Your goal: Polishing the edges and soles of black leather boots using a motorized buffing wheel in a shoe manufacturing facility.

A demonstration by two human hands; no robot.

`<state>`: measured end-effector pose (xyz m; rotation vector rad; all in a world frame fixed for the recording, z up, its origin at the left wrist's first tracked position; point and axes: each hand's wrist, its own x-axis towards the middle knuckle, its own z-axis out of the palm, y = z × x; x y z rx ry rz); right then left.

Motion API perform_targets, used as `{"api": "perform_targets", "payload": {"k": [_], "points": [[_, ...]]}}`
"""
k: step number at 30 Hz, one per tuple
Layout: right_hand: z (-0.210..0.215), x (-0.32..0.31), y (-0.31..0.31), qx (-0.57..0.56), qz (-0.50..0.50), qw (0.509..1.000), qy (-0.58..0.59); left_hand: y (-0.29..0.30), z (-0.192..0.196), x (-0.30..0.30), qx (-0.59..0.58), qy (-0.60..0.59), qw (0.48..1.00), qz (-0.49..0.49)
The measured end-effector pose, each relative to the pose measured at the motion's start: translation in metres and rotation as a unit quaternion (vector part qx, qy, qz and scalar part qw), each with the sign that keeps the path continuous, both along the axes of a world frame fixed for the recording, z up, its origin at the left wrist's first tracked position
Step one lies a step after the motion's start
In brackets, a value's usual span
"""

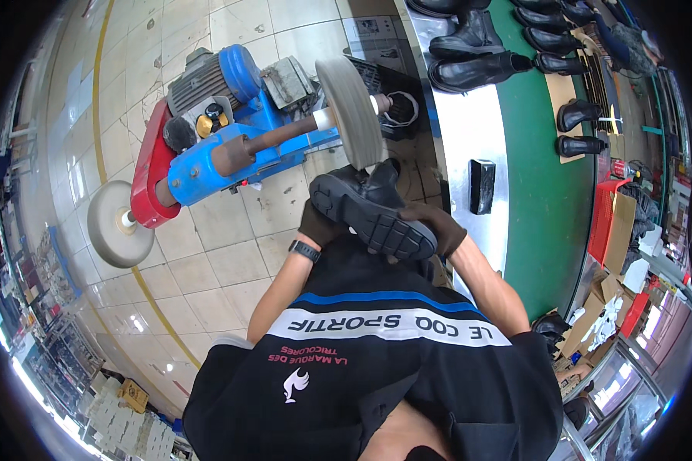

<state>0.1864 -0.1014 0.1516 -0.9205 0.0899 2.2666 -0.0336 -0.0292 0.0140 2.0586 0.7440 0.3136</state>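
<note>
Right now I see a black boot (373,207) held sole-up between both hands, just below the right-hand buffing wheel (351,111) of a blue polishing machine (231,146). My left hand (317,224), in a dark glove, is closed on the heel end of the boot, and a dark watch (304,250) sits on that wrist. My right hand (437,227), gloved too, is closed on the toe end. The boot's upper points toward the wheel and seems to touch its lower edge, though I cannot tell for sure.

The machine stands on a floor (207,253) of pale, cracked tiles with a yellow line (150,296) curving across it. It has a red guard (150,169) on its left side, a grey ribbed motor on top, and a second wheel (119,223) at the far left end of the shaft.

To my right runs a long counter (469,115) with a shiny metal strip along its near edge and a green belt (550,192) beyond. A small black block (481,186) lies on the metal strip. More black boots (477,54) stand in rows at the far end of the counter, and two more sit on a brown sheet on the belt. Past the belt I see a red crate (606,219) and cardboard boxes (607,296). At the lower left, shelves and stacks of pale boxes are too small to make out
</note>
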Motion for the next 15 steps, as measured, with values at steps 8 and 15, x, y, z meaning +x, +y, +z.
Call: {"api": "perform_targets", "payload": {"k": [8, 15], "points": [[-0.045, -0.008, -0.058, -0.011, -0.183, 0.982, 0.04, -0.017, -0.081, 0.054, 0.093, 0.023, 0.995, 0.023], [-0.005, -0.018, -0.027, 0.129, -0.026, 0.934, -0.333, -0.057, -0.17, 0.061, -0.536, -0.321, 0.747, 0.227]]}}
